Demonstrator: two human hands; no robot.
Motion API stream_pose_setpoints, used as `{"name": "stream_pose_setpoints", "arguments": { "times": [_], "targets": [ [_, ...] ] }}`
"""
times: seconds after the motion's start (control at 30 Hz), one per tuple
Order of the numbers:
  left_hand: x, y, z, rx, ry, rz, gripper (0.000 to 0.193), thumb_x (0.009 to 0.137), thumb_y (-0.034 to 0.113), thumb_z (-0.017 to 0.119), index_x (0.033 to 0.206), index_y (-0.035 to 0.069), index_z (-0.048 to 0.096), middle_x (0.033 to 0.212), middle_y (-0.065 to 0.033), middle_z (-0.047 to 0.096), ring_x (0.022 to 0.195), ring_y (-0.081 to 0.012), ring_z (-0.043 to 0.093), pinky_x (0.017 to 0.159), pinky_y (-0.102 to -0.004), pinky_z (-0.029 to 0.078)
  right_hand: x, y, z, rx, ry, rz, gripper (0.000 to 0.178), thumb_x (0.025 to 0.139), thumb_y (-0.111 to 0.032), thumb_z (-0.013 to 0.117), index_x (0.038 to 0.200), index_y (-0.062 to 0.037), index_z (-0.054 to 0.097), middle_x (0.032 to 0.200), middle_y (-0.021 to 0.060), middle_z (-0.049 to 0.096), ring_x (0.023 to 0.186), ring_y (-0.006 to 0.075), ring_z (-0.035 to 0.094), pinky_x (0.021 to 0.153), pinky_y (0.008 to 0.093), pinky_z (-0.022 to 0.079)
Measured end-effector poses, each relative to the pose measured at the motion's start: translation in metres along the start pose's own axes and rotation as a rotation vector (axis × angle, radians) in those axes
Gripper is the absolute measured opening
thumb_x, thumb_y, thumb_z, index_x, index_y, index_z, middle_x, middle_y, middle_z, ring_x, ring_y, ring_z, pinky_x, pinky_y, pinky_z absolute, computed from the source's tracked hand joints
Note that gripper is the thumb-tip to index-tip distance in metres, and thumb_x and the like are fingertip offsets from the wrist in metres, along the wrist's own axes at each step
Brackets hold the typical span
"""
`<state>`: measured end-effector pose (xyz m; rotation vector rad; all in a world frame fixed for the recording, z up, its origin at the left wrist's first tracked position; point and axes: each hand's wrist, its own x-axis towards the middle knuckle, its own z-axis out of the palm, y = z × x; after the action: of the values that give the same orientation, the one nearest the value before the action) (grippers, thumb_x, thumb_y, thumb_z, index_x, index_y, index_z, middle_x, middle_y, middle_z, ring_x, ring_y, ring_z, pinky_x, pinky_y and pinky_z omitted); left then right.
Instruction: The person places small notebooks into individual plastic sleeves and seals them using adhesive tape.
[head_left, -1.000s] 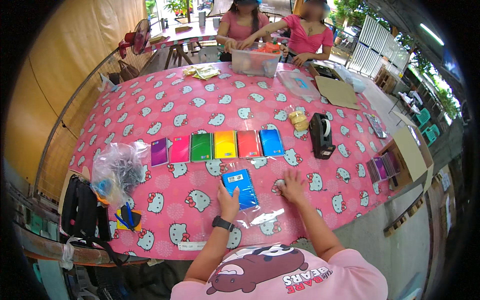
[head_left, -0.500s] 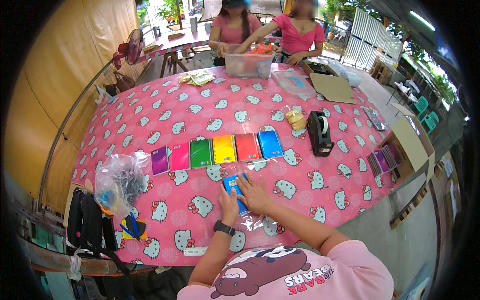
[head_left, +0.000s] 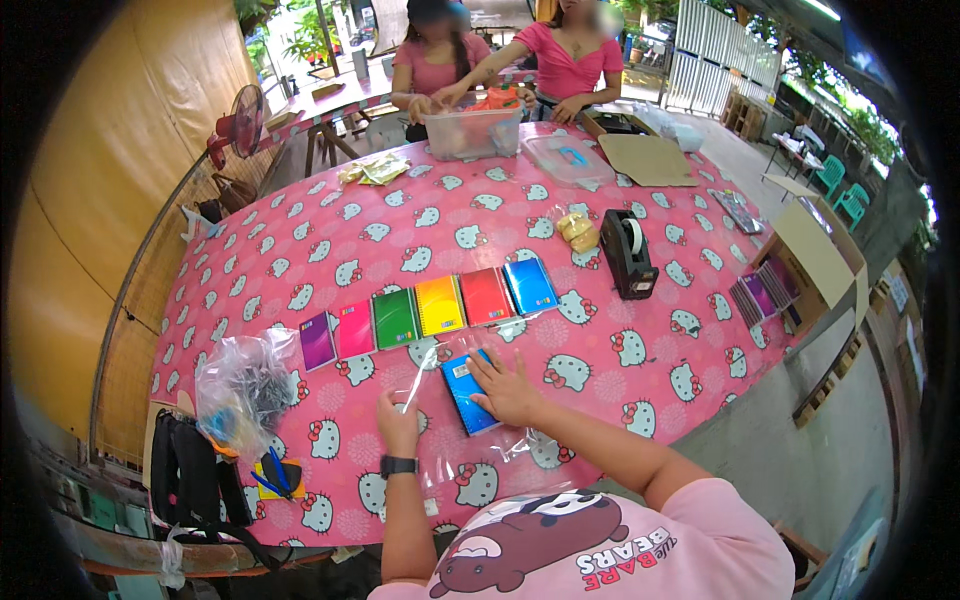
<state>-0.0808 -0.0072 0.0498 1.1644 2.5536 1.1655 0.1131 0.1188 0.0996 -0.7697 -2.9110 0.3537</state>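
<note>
Left hand (head_left: 399, 425) moved off notebook (head_left: 464, 396), pinching film edge (head_left: 418, 378); right hand (head_left: 508, 393) spread, room rightward

from my end i see the notebook (head_left: 463, 393) as glossy and smooth, the film (head_left: 447, 452) as clear, shiny plastic, the tablecloth (head_left: 385, 280) slick like vinyl. from the notebook: at nine o'clock a crinkled plastic bag (head_left: 245, 390), at ten a creased tarp (head_left: 140, 150), at twelve a translucent plastic bin (head_left: 470, 136), at one a matt cardboard flap (head_left: 650, 162).

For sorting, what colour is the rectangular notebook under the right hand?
The notebook is blue, best in head view.
</note>
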Motion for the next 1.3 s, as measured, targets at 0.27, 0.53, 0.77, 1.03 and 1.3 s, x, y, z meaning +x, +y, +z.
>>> {"name": "stream_pose_setpoints", "arguments": {
  "times": [0.27, 0.53, 0.77, 1.03, 1.3],
  "targets": [
    [-0.026, 0.006, -0.014, -0.400, 0.042, -0.174, 0.076, 0.062, 0.000, 0.071, 0.130, 0.002, 0.035, 0.104, -0.0158, 0.054, 0.076, -0.0176, 0.061, 0.063, -0.0280, 0.050, 0.006, -0.014, -0.011, 0.083, 0.039, 0.025, 0.056, 0.085, -0.027, 0.054, 0.135, -0.0108, 0.033, 0.141, 0.0140, 0.027, 0.127, 0.0334, 0.030, 0.097, 0.0612, 0.024],
    [-0.045, 0.112, 0.004, -0.670, 0.044, -0.073, 0.085, 0.063, -0.013, 0.065, 0.137, 0.006, 0.026, 0.125, -0.0144, 0.035, 0.081, -0.0199, 0.060, 0.066, -0.0263, 0.051, 0.046, -0.009, -0.028, 0.535, -0.147, 0.223, 0.040, 0.071, -0.038, 0.069, 0.060, -0.0007, 0.063, 0.060, 0.0139, 0.058, 0.062, 0.0251, 0.060, 0.060, 0.0360, 0.046],
    [-0.052, 0.126, 0.012, -0.846, 0.076, -0.078, 0.086, 0.066, -0.016, 0.055, 0.139, 0.007, 0.019, 0.136, -0.0141, 0.026, 0.088, -0.0212, 0.058, 0.065, -0.0254, 0.051, 0.058, -0.006, -0.013, 0.501, -0.035, 0.207, 0.029, 0.067, -0.029, 0.066, 0.060, -0.0009, 0.064, 0.057, 0.0174, 0.058, 0.052, 0.0259, 0.058, 0.054, 0.0389, 0.045],
    [-0.078, 0.103, 0.006, -0.425, -0.233, 0.059, 0.060, 0.068, -0.013, 0.056, 0.125, 0.000, 0.040, 0.098, -0.0120, 0.056, 0.078, -0.0144, 0.061, 0.063, -0.0231, 0.051, 0.061, 0.000, -0.006, 0.442, 0.005, 0.186, 0.030, 0.069, -0.032, 0.063, 0.068, -0.0018, 0.066, 0.064, 0.0185, 0.061, 0.056, 0.0271, 0.059, 0.057, 0.0394, 0.046],
    [-0.080, 0.121, 0.003, -0.559, -0.074, 0.012, 0.048, 0.074, -0.002, 0.063, 0.119, 0.001, 0.047, 0.076, -0.0110, 0.064, 0.066, -0.0159, 0.063, 0.063, -0.0260, 0.051, 0.055, 0.006, -0.024, 0.603, -0.187, 0.103, 0.036, 0.064, -0.039, 0.071, 0.066, -0.0025, 0.067, 0.064, 0.0161, 0.063, 0.062, 0.0276, 0.063, 0.061, 0.0381, 0.049]
  ]
}}
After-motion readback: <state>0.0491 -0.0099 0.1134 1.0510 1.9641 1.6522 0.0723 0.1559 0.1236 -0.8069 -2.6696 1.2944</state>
